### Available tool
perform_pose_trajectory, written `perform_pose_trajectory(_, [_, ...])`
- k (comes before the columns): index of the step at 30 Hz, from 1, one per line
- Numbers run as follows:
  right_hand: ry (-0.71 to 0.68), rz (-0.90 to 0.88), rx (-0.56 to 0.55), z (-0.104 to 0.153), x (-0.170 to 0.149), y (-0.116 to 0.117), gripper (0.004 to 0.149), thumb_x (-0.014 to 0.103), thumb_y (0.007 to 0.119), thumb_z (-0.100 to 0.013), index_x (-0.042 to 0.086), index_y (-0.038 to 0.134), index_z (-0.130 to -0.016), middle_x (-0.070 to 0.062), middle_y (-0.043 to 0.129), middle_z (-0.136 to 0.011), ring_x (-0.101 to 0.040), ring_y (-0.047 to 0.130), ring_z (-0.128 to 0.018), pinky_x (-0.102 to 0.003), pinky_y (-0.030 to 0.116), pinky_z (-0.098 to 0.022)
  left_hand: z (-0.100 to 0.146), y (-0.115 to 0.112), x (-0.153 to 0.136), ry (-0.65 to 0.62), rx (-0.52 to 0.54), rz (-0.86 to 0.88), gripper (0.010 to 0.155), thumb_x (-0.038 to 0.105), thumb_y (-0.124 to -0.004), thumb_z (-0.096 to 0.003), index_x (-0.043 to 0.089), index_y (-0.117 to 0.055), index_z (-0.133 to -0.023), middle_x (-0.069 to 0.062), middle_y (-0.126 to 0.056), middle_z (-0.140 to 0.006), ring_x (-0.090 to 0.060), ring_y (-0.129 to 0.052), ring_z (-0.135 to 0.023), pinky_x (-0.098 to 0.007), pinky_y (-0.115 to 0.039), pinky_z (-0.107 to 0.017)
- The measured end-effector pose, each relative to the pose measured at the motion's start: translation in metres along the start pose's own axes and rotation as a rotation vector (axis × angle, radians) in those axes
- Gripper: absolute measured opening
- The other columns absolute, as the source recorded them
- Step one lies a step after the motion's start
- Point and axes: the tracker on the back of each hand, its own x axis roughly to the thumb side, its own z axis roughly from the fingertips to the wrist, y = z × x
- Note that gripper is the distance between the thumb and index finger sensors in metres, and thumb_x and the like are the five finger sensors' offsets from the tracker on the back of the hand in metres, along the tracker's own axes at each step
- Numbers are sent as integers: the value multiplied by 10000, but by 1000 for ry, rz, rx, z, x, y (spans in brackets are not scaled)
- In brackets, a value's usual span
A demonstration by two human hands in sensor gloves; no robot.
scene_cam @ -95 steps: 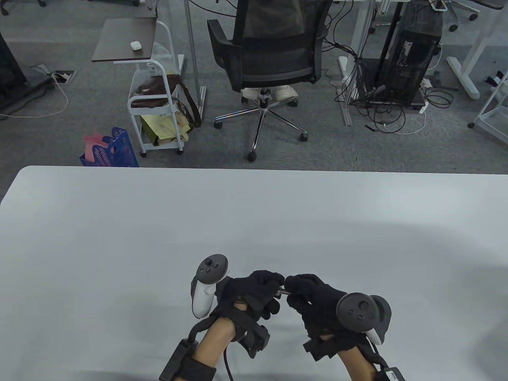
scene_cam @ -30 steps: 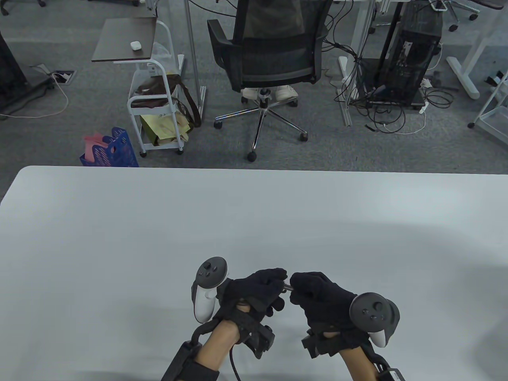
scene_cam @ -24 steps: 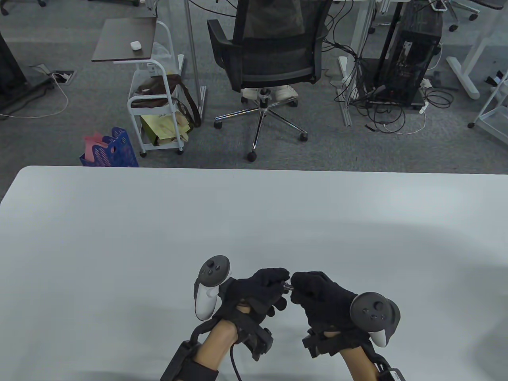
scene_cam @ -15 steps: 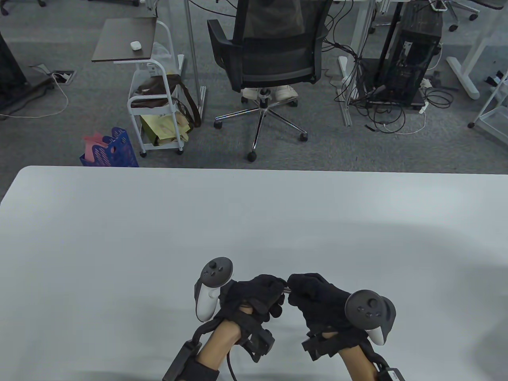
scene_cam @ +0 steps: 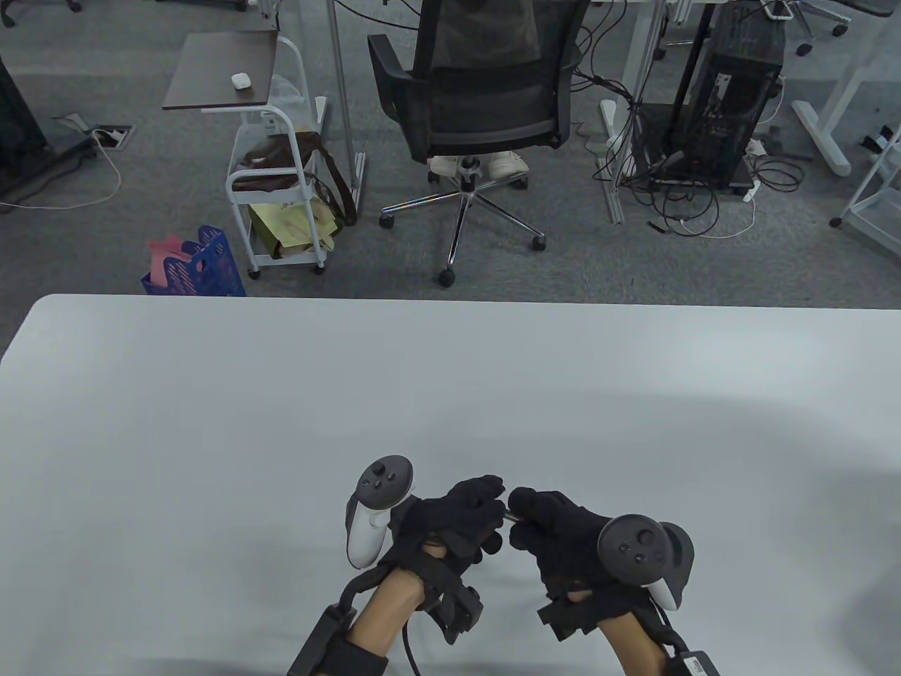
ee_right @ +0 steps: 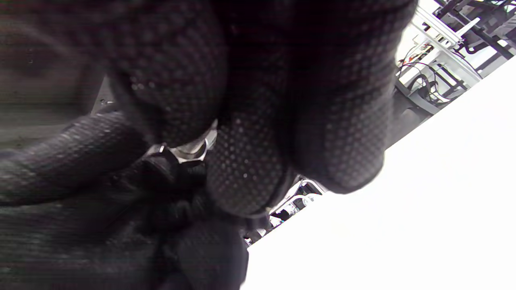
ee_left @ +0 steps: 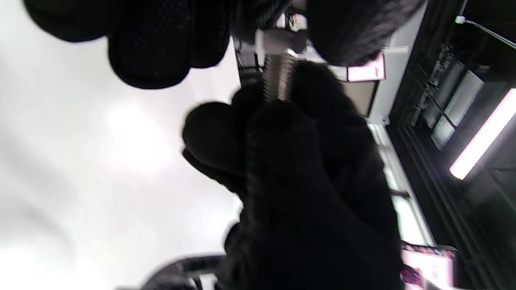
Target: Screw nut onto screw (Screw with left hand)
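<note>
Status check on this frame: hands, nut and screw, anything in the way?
Left hand pinches nut. Right hand grips screw. Nut on the thread, both held above table. No obstruction visible.

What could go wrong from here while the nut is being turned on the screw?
1. The left hand pinches the nut with fingertips only; that grip may slip.
2. Both parts are held above the table, so a dropped nut could roll off.
3. The right hand covers most of the screw; only a short threaded stretch shows, so any tilt and cross-threading could go unnoticed.
</note>
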Motion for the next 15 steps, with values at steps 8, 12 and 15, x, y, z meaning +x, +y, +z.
perform_pose_trajectory(8, [34, -2, 26, -1, -2, 4, 476, 333, 928, -309, 124, 914, -736, -125, 1047, -614, -161, 1227, -300, -359, 1079, -258, -3, 0, 6, -53, -40, 3, 530, 308, -765, -430, 60, -721, -896, -256, -814, -796, -442, -901, -538, -544, -742, -389])
perform_pose_trajectory(12, [-1, 45, 5, 0, 1, 1, 458, 311, 918, -316, 142, 902, -742, -113, 1034, -635, -158, 1213, -311, -357, 1072, -275, -1, -2, 2, -19, -69, 15, 701, 409, -732, -443, 59, -560, -1027, -274, -737, -890, -462, -873, -602, -555, -725, -433])
perform_pose_trajectory(15, [-4, 43, 4, 0, 1, 1, 456, 308, 922, -315, 153, 901, -744, -106, 1029, -647, -162, 1206, -321, -361, 1067, -289, 0, 0, -3, 17, 8, -28, 716, 478, -744, -423, 39, -663, -983, -309, -776, -853, -493, -886, -571, -575, -728, -411])
